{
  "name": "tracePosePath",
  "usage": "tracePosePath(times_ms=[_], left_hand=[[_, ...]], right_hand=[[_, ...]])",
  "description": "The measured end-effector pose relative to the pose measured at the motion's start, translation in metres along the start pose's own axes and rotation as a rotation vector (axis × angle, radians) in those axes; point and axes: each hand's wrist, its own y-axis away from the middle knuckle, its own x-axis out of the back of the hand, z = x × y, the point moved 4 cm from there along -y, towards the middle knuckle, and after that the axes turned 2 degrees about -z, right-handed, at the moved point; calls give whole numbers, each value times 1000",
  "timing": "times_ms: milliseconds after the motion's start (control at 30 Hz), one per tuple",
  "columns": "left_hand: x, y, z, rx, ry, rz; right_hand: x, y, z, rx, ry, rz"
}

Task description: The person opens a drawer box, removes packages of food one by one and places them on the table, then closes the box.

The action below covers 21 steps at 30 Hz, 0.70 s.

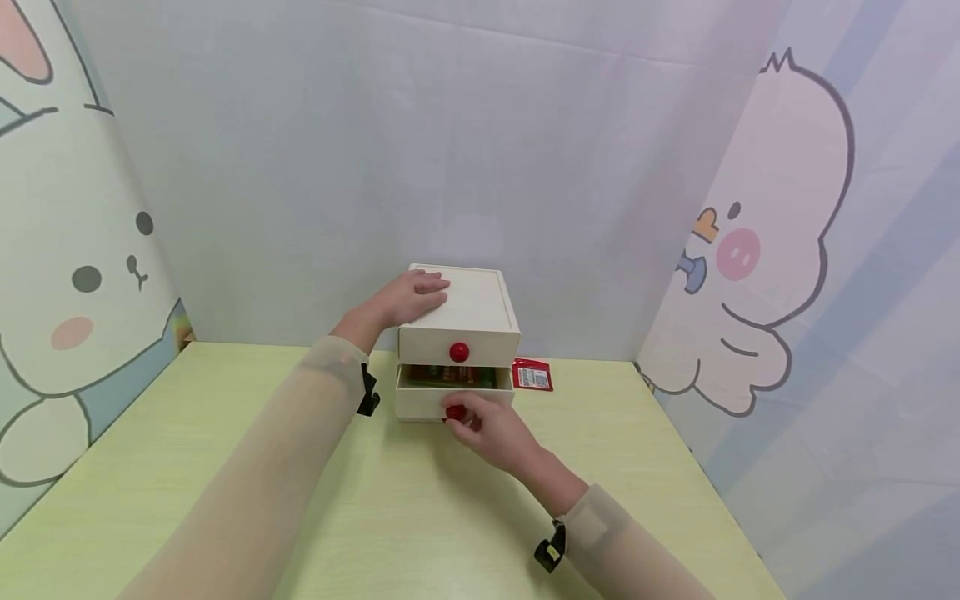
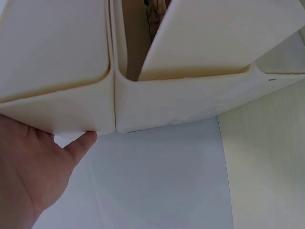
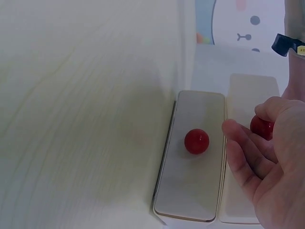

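A white two-drawer box (image 1: pixel 487 304) with red knobs stands on the table. My left hand (image 1: pixel 408 297) rests flat on its top at the left; the left wrist view shows the thumb against its edge. In the head view, my right hand (image 1: pixel 495 429) pinches the red knob (image 1: pixel 455 412) of the lower drawer (image 1: pixel 420 406), which is pulled partly out. Dark green and brown contents (image 1: pixel 450 376) show inside, too small to identify. The right wrist view shows the fingers around the knob (image 3: pixel 262 127) farther from the table, beside another knob (image 3: pixel 197 141).
A red packet (image 1: pixel 533 375) with a white label lies to the right of the box. The box stands near the back edge of the pale yellow-green table (image 1: pixel 360 500). Behind hangs a pale curtain (image 1: pixel 300 167), with cartoon animals at both sides.
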Motion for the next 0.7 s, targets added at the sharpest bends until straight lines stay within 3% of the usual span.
tracePosePath(times_ms=[700], left_hand=[[1, 1, 2, 0, -12, -1]], right_hand=[[1, 14, -8, 19, -5, -26]])
